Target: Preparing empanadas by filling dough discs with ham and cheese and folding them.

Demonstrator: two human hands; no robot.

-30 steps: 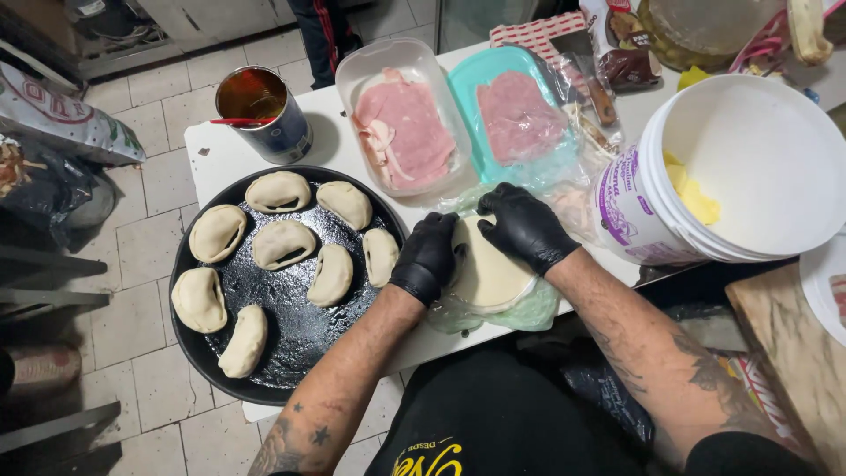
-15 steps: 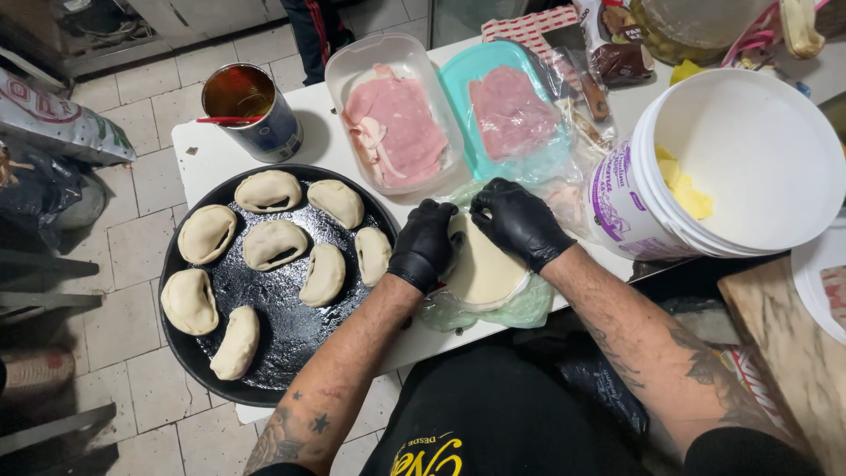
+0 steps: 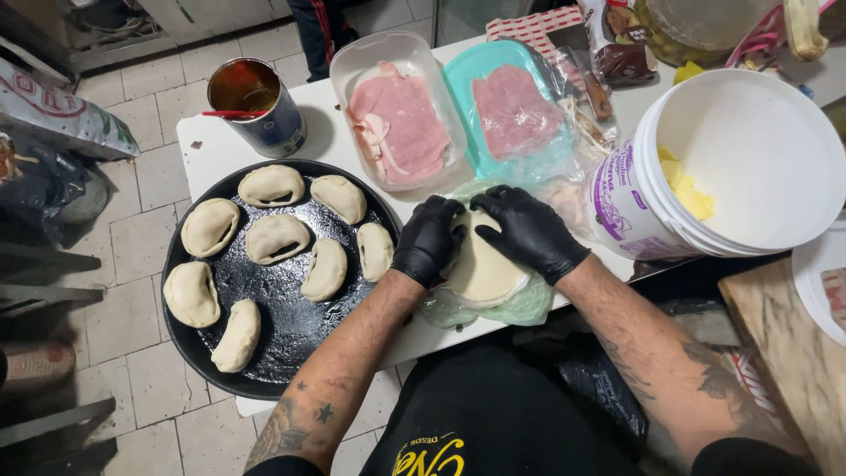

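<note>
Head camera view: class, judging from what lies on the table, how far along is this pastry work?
Done: eight folded pastries lie on the round black tray. In hand: the gloved left hand and right hand press on a round dough disc lying on plastic wrap. Left: sliced ham in the clear tub and teal tub, and yellow slices in the white bucket, remain unused.

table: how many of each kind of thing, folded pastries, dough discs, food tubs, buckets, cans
Folded pastries on the black tray: 8
Dough discs under both gloved hands: 1 stack, number of discs in it cannot be told
Food tubs with pink slices: 2
White buckets: 1
Cans: 1
Total: 13, with the stack as one
</note>
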